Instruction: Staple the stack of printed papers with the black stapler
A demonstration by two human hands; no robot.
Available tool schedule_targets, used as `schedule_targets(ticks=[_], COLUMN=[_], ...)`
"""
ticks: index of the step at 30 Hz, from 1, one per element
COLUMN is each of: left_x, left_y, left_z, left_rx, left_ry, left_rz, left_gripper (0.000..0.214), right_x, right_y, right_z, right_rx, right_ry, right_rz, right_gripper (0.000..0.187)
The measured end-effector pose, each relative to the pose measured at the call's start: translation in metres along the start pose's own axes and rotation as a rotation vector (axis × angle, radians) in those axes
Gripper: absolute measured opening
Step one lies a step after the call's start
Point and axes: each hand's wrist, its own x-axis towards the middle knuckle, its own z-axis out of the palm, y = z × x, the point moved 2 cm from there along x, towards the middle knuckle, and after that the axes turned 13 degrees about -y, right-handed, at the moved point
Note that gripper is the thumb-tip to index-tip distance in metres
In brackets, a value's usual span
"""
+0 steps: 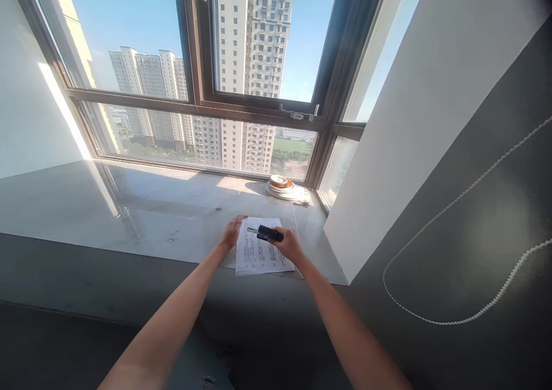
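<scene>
My right hand [288,244] is closed around the black handle of a small screwdriver [267,233], its metal tip pointing left. It hovers over a printed sheet of paper [254,257] lying at the front edge of the grey window sill [129,211]. My left hand [233,231] is open with fingers stretched out, beside the left edge of the paper and close to the screwdriver's tip. Both forearms reach in from below.
A round orange-and-white roll [282,186] lies on the sill near the window's right corner. A small dark item [218,209] sits mid-sill. A white wall [414,125] juts out on the right, with a bead chain [457,321] hanging on the grey wall. Tall buildings show through the window.
</scene>
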Motion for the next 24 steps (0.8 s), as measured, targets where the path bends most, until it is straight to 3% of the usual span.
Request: schedule_targets(ticks=[3,7,10,14,17,20,22,24], left_x=[0.007,0.02,0.026,0.024,0.013,-0.004,-0.015,-0.024], left_y=[0.005,0.008,0.008,0.003,-0.002,0.0,0.007,0.019], left_z=[0.005,0.022,0.031,0.034,0.028,0.02,0.017,0.02], left_rx=[-0.382,-0.684,-0.68,-0.645,-0.625,-0.6,-0.527,-0.39], left_ry=[0.229,0.125,0.07,0.094,0.151,0.239,0.266,0.22], left_rz=[-0.109,-0.325,-0.341,-0.341,-0.329,-0.247,-0.144,-0.066], left_gripper=[0.054,0.053,0.048,0.031,0.021,0.022,0.031,0.04], right_x=[0.007,0.014,0.017,0.015,0.011,0.005,0.0,-0.002], right_y=[-0.02,-0.049,-0.061,-0.064,-0.054,-0.033,-0.018,-0.008], right_z=[-0.007,-0.009,-0.005,-0.002,0.0,0.005,0.013,0.023], right_rx=[-0.145,-0.503,-0.699,-0.734,-0.575,-0.262,-0.084,0.018], right_ry=[0.082,0.054,-0.008,0.001,0.102,0.26,0.288,0.262], right_rz=[-0.121,-0.329,-0.42,-0.432,-0.311,0.021,0.196,0.251], right_gripper=[0.036,0.051,0.046,0.042,0.046,0.037,0.03,0.027])
